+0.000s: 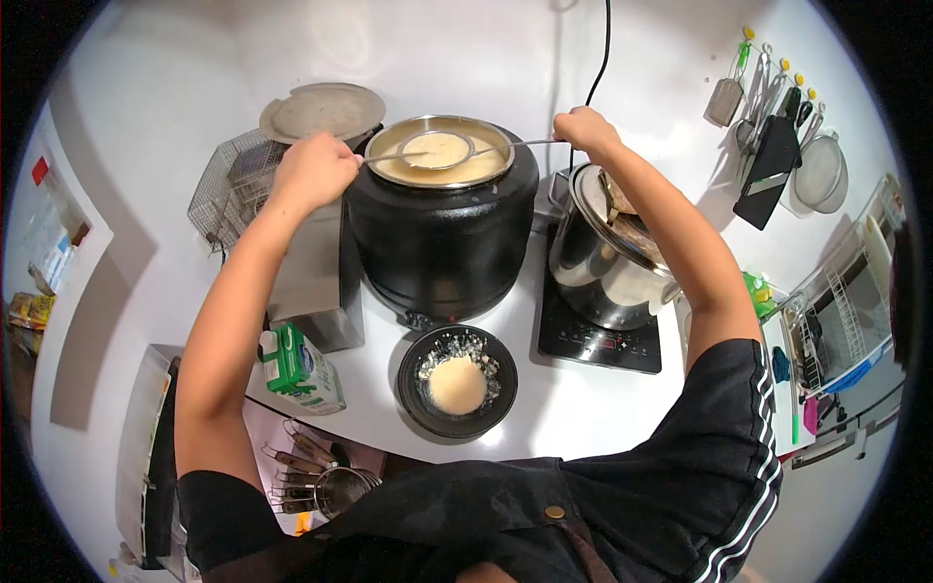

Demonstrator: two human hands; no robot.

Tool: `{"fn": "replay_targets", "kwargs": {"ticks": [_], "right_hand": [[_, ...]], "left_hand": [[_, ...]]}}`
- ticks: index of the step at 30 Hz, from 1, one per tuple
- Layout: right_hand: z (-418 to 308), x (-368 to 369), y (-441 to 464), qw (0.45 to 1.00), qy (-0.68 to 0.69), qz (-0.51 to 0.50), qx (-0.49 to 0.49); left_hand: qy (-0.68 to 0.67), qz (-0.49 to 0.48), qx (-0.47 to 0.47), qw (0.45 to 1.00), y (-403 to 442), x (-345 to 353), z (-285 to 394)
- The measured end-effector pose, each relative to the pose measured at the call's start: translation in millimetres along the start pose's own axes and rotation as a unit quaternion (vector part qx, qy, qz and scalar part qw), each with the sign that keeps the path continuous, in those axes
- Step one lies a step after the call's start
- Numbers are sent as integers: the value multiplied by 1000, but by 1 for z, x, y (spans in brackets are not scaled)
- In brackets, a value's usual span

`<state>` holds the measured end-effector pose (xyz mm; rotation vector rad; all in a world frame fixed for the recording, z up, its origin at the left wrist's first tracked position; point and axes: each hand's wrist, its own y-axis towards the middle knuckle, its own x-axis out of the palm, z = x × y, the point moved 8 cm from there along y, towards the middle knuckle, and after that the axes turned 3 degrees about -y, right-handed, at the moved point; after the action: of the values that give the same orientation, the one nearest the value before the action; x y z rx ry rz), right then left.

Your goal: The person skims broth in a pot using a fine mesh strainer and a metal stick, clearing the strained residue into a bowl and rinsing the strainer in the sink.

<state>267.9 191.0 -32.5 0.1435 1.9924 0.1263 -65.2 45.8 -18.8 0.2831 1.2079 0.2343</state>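
My right hand is closed round the long thin handle of a round metal strainer. The strainer is over the open top of a black soup kettle, and pale creamy liquid shows in and around it. In my left hand is a thin metal utensil whose tip reaches into the strainer; its head is hidden in the liquid. Below the kettle sits a black bowl holding some of the same creamy liquid, with pale bits stuck to its inner wall.
A steel pot stands on a black induction cooker at right. Left of the kettle are a green-and-white carton, a steel box, a wire basket and a round lid. Utensils including a sieve hang right.
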Motion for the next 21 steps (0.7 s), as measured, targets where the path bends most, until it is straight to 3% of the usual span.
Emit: {"fn": "replay_targets", "kwargs": {"ticks": [2,11,21], "right_hand": [[0,0,-4,1000,5,-4,-1],[1,-2,-4,1000,-1,-7,6],[0,-1,-6,1000,10,-7,10]], "left_hand": [[-10,64,4,998,-1,-8,-5],[-49,-7,-2,999,-9,-6,8],[-5,15,-21,1000,-9,-11,8]]}}
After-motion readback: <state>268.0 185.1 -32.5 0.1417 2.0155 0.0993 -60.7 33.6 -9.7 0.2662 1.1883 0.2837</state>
